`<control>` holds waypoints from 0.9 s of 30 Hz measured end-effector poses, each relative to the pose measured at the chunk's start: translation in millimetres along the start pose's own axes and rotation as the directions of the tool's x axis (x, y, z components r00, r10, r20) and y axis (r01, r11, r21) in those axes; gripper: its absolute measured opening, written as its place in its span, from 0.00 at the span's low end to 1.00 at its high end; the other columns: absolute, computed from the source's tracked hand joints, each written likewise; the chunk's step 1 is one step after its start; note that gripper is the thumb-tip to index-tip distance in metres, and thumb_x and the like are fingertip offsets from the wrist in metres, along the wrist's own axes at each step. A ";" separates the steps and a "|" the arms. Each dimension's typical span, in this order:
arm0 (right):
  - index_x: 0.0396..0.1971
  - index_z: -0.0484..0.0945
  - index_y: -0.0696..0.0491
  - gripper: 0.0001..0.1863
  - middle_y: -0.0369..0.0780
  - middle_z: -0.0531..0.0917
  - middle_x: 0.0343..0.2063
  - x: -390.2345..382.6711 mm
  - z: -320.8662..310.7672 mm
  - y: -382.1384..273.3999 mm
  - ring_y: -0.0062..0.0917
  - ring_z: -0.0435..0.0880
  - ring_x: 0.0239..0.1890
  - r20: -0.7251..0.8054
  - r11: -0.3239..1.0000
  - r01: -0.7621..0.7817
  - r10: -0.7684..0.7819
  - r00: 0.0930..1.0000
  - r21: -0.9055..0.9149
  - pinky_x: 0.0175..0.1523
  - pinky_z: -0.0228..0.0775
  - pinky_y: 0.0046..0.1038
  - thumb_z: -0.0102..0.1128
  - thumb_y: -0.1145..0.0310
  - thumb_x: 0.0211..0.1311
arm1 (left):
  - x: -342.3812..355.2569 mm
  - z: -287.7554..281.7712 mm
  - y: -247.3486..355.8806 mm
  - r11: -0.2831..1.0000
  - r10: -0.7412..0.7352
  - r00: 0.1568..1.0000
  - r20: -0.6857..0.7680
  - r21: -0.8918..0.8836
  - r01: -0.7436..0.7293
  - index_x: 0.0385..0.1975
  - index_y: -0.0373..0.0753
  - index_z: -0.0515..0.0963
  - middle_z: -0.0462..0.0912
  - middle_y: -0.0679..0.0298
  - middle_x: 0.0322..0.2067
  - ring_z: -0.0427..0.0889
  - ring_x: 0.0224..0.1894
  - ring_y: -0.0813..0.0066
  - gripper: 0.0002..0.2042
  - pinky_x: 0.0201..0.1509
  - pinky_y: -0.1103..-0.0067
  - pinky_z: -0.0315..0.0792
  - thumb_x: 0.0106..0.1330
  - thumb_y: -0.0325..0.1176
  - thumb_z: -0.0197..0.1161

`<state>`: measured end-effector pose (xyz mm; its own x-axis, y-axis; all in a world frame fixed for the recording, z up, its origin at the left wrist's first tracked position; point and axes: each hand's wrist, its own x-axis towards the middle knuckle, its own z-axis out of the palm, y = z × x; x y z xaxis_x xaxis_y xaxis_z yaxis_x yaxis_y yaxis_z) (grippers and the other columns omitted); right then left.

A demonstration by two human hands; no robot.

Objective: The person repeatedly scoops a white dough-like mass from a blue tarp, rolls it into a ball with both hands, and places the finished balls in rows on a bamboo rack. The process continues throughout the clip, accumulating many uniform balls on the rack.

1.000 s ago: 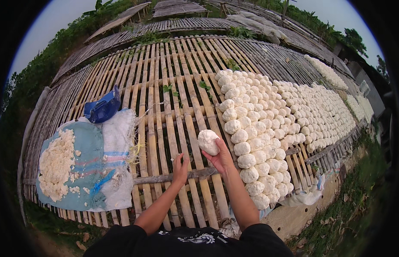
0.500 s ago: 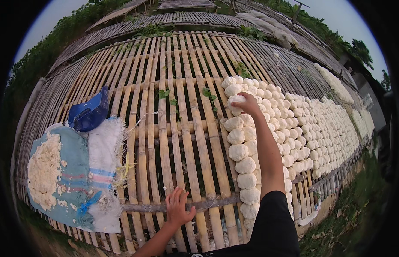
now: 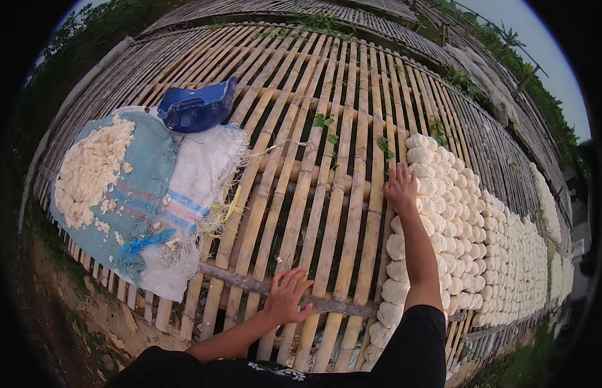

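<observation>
Across the slatted bamboo counter (image 3: 346, 306), rows of white balls (image 3: 457, 213) are laid at the right; their placing appears to be the step in hand. The right grip (image 3: 402, 189) is relaxed beside the outer row, no ball visible in it; careful withdrawal seems called for. The left grip (image 3: 288, 299) is spread, empty. The ball held earlier is no longer seen grasped.

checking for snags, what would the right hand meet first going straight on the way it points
Probably the green leaves among the bamboo slats, just beyond the right hand and slightly left. Depth is unclear, so it might pass above them.
</observation>
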<state>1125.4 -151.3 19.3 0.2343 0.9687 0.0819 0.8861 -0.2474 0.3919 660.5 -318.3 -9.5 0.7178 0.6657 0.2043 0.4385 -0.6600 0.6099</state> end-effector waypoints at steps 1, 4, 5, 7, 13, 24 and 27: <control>0.75 0.69 0.48 0.31 0.41 0.63 0.79 -7.3 4.2 -2.1 0.37 0.49 0.84 0.352 0.967 0.031 0.063 0.934 -0.255 0.83 0.38 0.54 0.43 0.51 0.79 | -7.1 1.0 2.8 0.999 -0.002 1.000 -0.013 -0.036 0.002 0.58 0.37 0.79 0.73 0.49 0.64 0.67 0.74 0.52 0.29 0.74 0.49 0.57 0.57 0.45 0.68; 0.74 0.71 0.50 0.29 0.41 0.64 0.79 -11.6 16.5 0.5 0.38 0.48 0.84 0.224 0.988 -0.078 0.107 0.969 -0.135 0.84 0.35 0.55 0.40 0.53 0.81 | -6.9 7.4 -7.3 0.996 0.025 0.990 -0.135 -0.085 -0.037 0.57 0.36 0.78 0.74 0.48 0.64 0.67 0.74 0.51 0.29 0.76 0.49 0.55 0.57 0.45 0.68; 0.74 0.71 0.51 0.29 0.42 0.63 0.79 -13.4 21.3 2.1 0.37 0.48 0.85 0.042 0.977 -0.077 0.087 0.995 -0.200 0.84 0.34 0.54 0.40 0.55 0.81 | -9.3 11.5 -6.1 0.992 0.029 0.986 -0.164 -0.113 -0.048 0.56 0.35 0.78 0.74 0.48 0.63 0.67 0.74 0.51 0.29 0.77 0.49 0.54 0.57 0.46 0.68; 0.79 0.63 0.52 0.33 0.42 0.59 0.81 -19.7 25.8 11.7 0.35 0.44 0.86 0.232 0.975 0.022 0.031 0.972 -0.223 0.85 0.34 0.51 0.42 0.55 0.79 | -10.7 16.8 -5.7 0.988 0.030 0.982 -0.186 -0.145 -0.057 0.55 0.34 0.78 0.74 0.47 0.63 0.66 0.74 0.49 0.29 0.78 0.48 0.52 0.56 0.46 0.68; 0.82 0.57 0.48 0.35 0.41 0.53 0.83 -26.0 -7.8 14.4 0.33 0.43 0.86 0.255 0.981 -0.165 0.185 0.949 -0.098 0.84 0.38 0.52 0.36 0.47 0.84 | -18.1 32.5 -9.9 0.980 0.069 0.982 -0.177 -0.174 -0.100 0.55 0.32 0.78 0.73 0.41 0.64 0.62 0.76 0.45 0.29 0.78 0.46 0.50 0.57 0.47 0.66; 0.69 0.77 0.53 0.25 0.54 0.61 0.78 -130.9 -226.2 -282.6 0.51 0.59 0.80 -0.280 0.757 0.421 -0.318 0.906 0.500 0.80 0.50 0.51 0.59 0.61 0.76 | -39.0 -75.9 -54.8 0.632 0.133 0.983 -0.129 -0.752 -0.185 0.52 0.37 0.76 0.77 0.55 0.54 0.77 0.59 0.55 0.17 0.63 0.60 0.71 0.65 0.32 0.68; 0.66 0.79 0.55 0.26 0.56 0.65 0.76 -154.3 -257.3 -376.4 0.53 0.63 0.78 -0.210 0.598 0.402 -0.365 0.907 0.694 0.77 0.55 0.52 0.65 0.62 0.71 | -98.2 -180.4 -142.1 0.598 0.009 0.982 -0.187 -0.787 -0.155 0.51 0.36 0.77 0.80 0.55 0.50 0.81 0.55 0.59 0.11 0.61 0.64 0.75 0.71 0.25 0.62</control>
<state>652.8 -202.7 94.8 -0.1950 0.9729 0.1241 0.9013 0.2277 -0.3685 430.1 -227.0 21.9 0.6080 0.7130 0.3491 -0.2746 -0.2237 0.9352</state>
